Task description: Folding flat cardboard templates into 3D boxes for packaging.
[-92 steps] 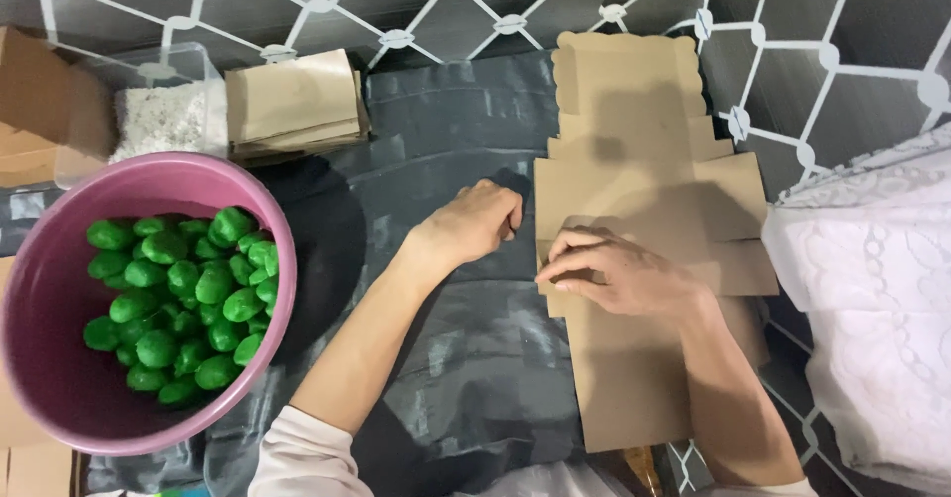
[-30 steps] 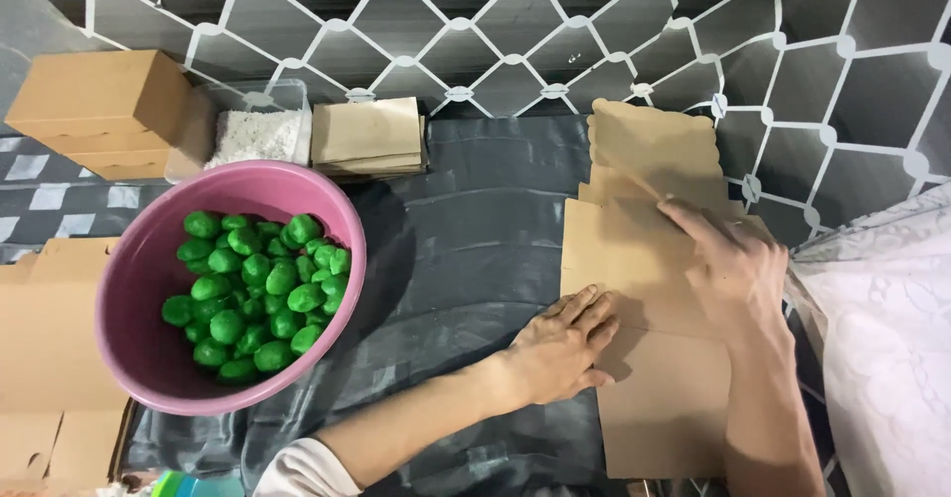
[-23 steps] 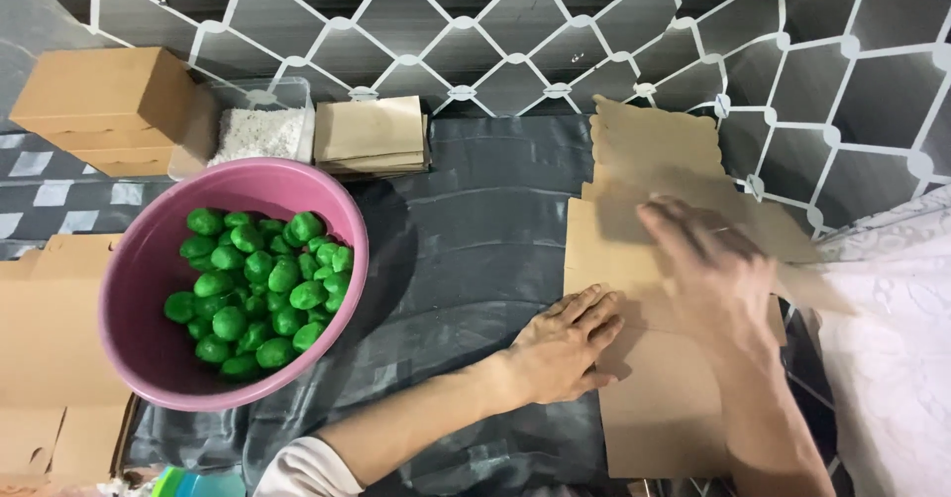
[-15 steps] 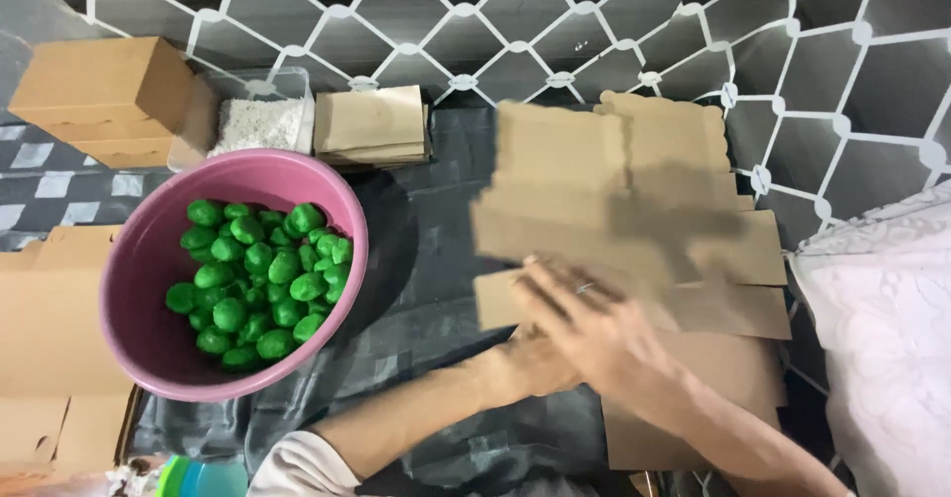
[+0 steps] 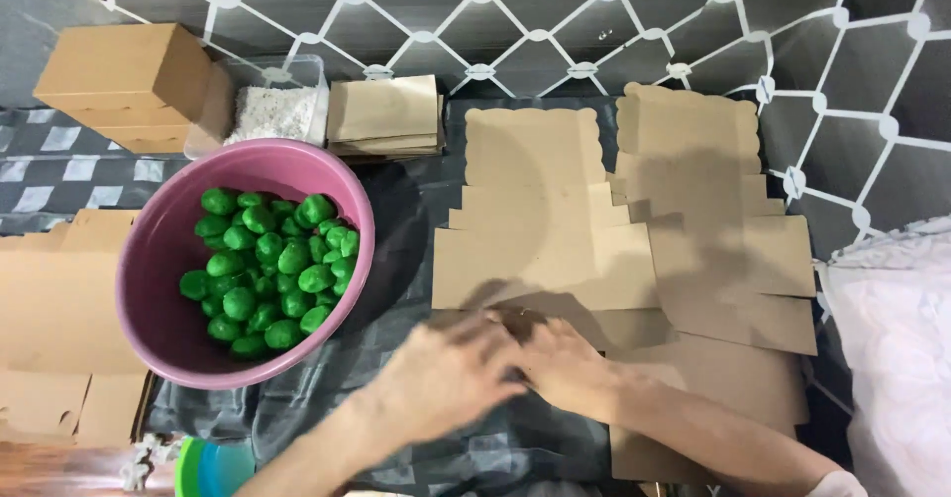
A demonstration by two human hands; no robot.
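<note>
A flat brown cardboard box blank lies on the dark cloth in the middle, next to a stack of similar blanks on the right. My right hand grips the blank's near flap. My left hand is blurred and meets the right hand at that same near edge; its hold is unclear. A pink bowl full of green balls stands to the left of my hands.
Closed brown boxes are stacked at the back left, beside a clear tub of white material and a pile of folded brown paper bags. More flat cardboard lies at the left. White fabric is at the right edge.
My right hand lifted one blank off the right stack and carried it left onto the cloth. My left hand moved from the stack's edge to the blank's near flap.
</note>
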